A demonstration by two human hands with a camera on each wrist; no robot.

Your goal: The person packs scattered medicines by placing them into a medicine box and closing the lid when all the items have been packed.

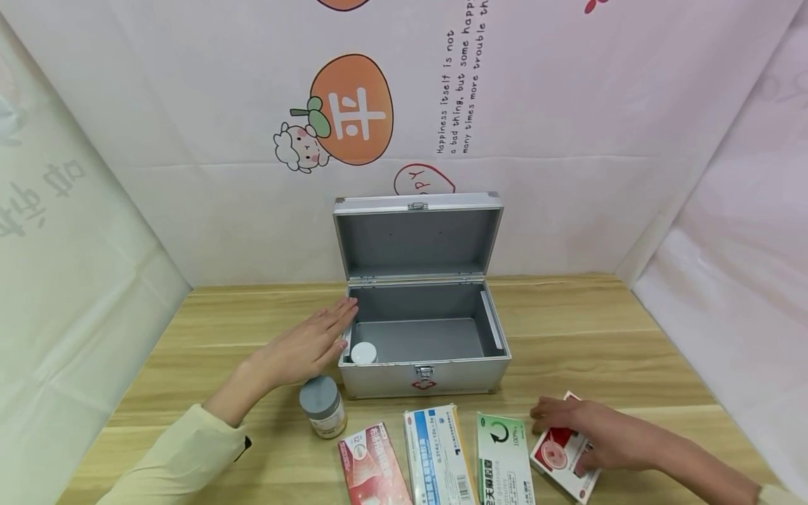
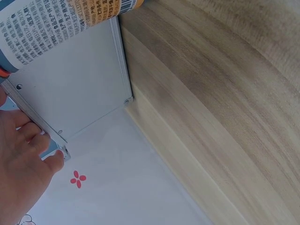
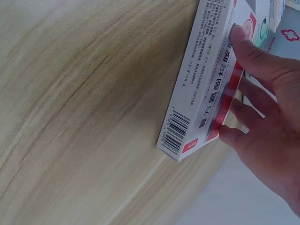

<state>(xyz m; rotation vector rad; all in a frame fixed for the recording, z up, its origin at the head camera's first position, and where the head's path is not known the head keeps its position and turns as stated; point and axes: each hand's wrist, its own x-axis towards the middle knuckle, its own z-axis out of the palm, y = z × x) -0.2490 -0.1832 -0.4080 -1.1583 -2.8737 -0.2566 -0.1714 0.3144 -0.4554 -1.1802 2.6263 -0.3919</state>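
Observation:
An aluminium first-aid case (image 1: 424, 379) stands with its lid raised. My left hand (image 1: 307, 348) rests on the case's left rim with its fingers fairly straight; the left wrist view shows fingertips over that edge. Inside the case, in the near left corner, is a white-capped bottle (image 1: 364, 353). A grey-capped bottle (image 1: 325, 410) stands on the table below the left hand. At the right, my right hand (image 1: 609, 431) grips a red-and-white medicine box (image 3: 199, 89) between thumb and fingers. Whether the box is off the table cannot be told.
In front of the case lie a pink medicine box (image 1: 375, 466), a blue-and-white medicine box (image 1: 440, 456) and a green-and-white medicine box (image 1: 505, 459) on the wooden table (image 1: 562, 330). White printed cloth (image 1: 543, 210) hangs behind and at both sides.

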